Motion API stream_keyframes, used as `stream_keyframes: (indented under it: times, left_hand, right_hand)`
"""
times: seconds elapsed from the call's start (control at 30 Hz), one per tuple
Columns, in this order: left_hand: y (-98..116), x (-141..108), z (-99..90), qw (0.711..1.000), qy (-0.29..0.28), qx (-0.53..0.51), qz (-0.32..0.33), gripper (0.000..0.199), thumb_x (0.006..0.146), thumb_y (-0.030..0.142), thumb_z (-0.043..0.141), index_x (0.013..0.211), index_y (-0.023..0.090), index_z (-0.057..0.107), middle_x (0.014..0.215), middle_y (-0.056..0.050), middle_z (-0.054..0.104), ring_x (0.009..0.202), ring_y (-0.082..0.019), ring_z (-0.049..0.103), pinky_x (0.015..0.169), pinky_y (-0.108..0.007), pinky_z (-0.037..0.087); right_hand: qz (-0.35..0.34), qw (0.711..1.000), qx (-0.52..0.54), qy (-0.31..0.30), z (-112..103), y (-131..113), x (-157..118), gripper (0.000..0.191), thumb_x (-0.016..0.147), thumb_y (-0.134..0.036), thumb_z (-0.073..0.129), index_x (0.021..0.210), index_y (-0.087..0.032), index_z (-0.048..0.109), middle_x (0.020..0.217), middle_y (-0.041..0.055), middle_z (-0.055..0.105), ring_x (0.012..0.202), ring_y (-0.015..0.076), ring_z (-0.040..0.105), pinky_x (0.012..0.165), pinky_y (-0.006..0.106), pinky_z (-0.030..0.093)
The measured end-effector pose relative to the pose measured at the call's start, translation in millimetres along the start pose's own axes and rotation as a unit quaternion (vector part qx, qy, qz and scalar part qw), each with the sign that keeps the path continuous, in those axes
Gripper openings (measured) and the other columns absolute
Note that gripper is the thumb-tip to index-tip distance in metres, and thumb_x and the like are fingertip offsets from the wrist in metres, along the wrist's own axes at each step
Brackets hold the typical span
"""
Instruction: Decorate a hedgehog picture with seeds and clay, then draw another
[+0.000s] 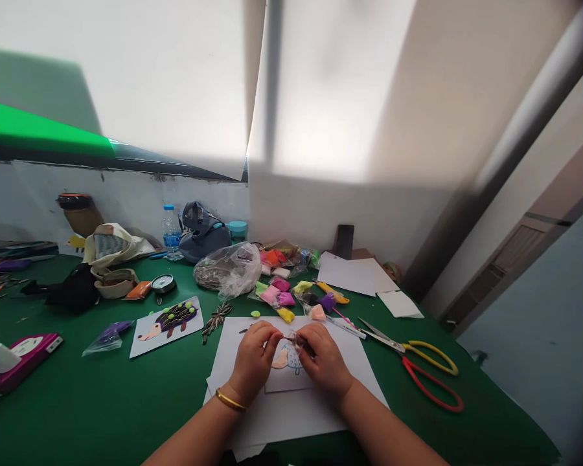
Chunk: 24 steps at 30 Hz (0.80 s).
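Note:
Over a sheet with a drawing (294, 360), my left hand (254, 355) and my right hand (324, 359) meet at the fingertips. The drawing has an orange front part and a blue scaly-patterned body, partly covered by my hands. A small clear plastic packet (297, 339) is gripped in my right fingers; something dark shows by it. My left thumb and forefinger pinch at the packet's side, on a bit too small to name. White paper (291, 414) lies beneath. To the left rests a finished-looking hedgehog picture (168, 323) with green dots, beside striped sunflower seeds (217, 318).
Scissors (408, 353) with yellow and red handles lie open at the right. Several coloured clay packets (276, 294) are behind my hands, near a plastic bag of seeds (230, 268). A water bottle (171, 234) stands by the wall. A magenta box (22, 366) sits far left.

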<state>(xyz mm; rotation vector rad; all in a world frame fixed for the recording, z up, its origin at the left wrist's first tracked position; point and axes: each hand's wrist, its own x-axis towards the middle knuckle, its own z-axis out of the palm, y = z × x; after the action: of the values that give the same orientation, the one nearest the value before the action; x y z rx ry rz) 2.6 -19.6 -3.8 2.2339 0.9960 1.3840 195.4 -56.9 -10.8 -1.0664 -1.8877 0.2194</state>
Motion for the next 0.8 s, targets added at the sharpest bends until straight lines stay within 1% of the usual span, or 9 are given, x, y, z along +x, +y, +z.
stream_keyframes:
  times: [0.1, 0.2, 0.27, 0.37, 0.43, 0.53, 0.63, 0.73, 0.8]
  left_hand:
    - [0.5, 1.0, -0.6, 1.000, -0.005, 0.011, -0.014, 0.032, 0.095, 0.041, 0.056, 0.073, 0.018, 0.059, 0.075, -0.002, 0.059, 0.074, -0.018, 0.055, 0.069, -0.030, 0.045]
    - [0.3, 1.1, 0.5, 1.000, -0.009, -0.007, -0.007, 0.023, 0.091, 0.038, 0.063, 0.079, 0.019, 0.062, 0.081, -0.003, 0.061, 0.080, -0.018, 0.057, 0.073, -0.029, 0.047]
    - [-0.8, 0.6, 1.3, 1.000, -0.010, -0.017, 0.004, 0.018, 0.094, 0.034, 0.060, 0.086, 0.019, 0.066, 0.085, -0.004, 0.063, 0.084, -0.019, 0.059, 0.077, -0.030, 0.049]
    - [-3.0, -0.4, 1.1, 1.000, -0.010, -0.015, 0.008, 0.019, 0.097, 0.031, 0.053, 0.094, 0.020, 0.068, 0.089, -0.005, 0.064, 0.087, -0.019, 0.059, 0.081, -0.031, 0.049]
    - [-3.8, -0.4, 0.1, 1.000, -0.011, -0.006, 0.002, 0.022, 0.099, 0.031, 0.050, 0.090, 0.020, 0.068, 0.087, -0.004, 0.064, 0.085, -0.019, 0.059, 0.080, -0.031, 0.048]
    - [-3.4, 0.2, -1.3, 1.000, -0.010, 0.002, -0.012, 0.024, 0.095, 0.036, 0.056, 0.080, 0.019, 0.064, 0.081, -0.003, 0.062, 0.081, -0.019, 0.058, 0.075, -0.031, 0.047]
    - [-2.8, 1.0, -2.0, 1.000, -0.002, -0.004, -0.017, 0.021, 0.093, 0.037, 0.061, 0.081, 0.020, 0.062, 0.083, -0.004, 0.061, 0.083, -0.020, 0.057, 0.076, -0.032, 0.048]
    - [-3.2, 1.3, -3.8, 1.000, -0.004, -0.005, -0.013, 0.022, 0.097, 0.035, 0.053, 0.084, 0.020, 0.062, 0.086, -0.004, 0.061, 0.085, -0.020, 0.057, 0.078, -0.032, 0.048]
    - [-4.3, 1.1, -6.2, 1.000, -0.007, 0.001, -0.015, 0.025, 0.098, 0.035, 0.050, 0.082, 0.020, 0.061, 0.084, -0.004, 0.061, 0.083, -0.020, 0.057, 0.077, -0.032, 0.047]
  right_hand:
    - [0.011, 1.000, 0.001, -0.002, -0.2, -0.3, -0.5, 0.012, 0.087, -0.019, 0.056, 0.098, -0.022, 0.060, 0.092, 0.0053, 0.061, 0.088, 0.0222, 0.054, 0.079, 0.036, 0.046]
    - [0.015, 1.000, -0.001, 0.000, 0.0, 0.6, -0.7, 0.011, 0.088, -0.020, 0.056, 0.098, -0.022, 0.061, 0.091, 0.0049, 0.061, 0.088, 0.0220, 0.055, 0.079, 0.035, 0.046]
    - [0.014, 1.000, -0.002, 0.002, 0.3, 1.9, -0.8, 0.013, 0.088, -0.020, 0.056, 0.100, -0.022, 0.061, 0.093, 0.0051, 0.062, 0.089, 0.0221, 0.055, 0.079, 0.035, 0.046]
    - [0.015, 1.000, 0.000, 0.005, 0.7, 3.5, -0.9, 0.014, 0.089, -0.020, 0.055, 0.102, -0.022, 0.061, 0.094, 0.0054, 0.062, 0.090, 0.0223, 0.055, 0.080, 0.036, 0.046]
    - [0.017, 1.000, 0.001, 0.003, 0.9, 3.8, -0.7, 0.013, 0.089, -0.020, 0.055, 0.101, -0.022, 0.060, 0.093, 0.0053, 0.062, 0.090, 0.0224, 0.055, 0.080, 0.036, 0.046]
    - [0.020, 1.000, 0.003, 0.003, 0.9, 3.6, -0.3, 0.012, 0.088, -0.020, 0.055, 0.098, -0.022, 0.060, 0.092, 0.0049, 0.062, 0.089, 0.0223, 0.055, 0.079, 0.036, 0.046]
    - [0.025, 1.000, 0.006, 0.003, 0.7, 3.0, 0.1, 0.010, 0.088, -0.021, 0.055, 0.097, -0.022, 0.060, 0.092, 0.0049, 0.062, 0.088, 0.0220, 0.055, 0.078, 0.035, 0.046]
    - [0.032, 0.999, 0.009, 0.008, 0.0, 2.3, 0.4, 0.010, 0.088, -0.021, 0.055, 0.097, -0.022, 0.060, 0.092, 0.0047, 0.062, 0.088, 0.0217, 0.055, 0.079, 0.035, 0.046]
    - [0.037, 0.999, 0.011, 0.013, -0.8, 1.7, 0.7, 0.009, 0.089, -0.021, 0.054, 0.096, -0.022, 0.060, 0.092, 0.0046, 0.061, 0.088, 0.0216, 0.055, 0.080, 0.036, 0.046]
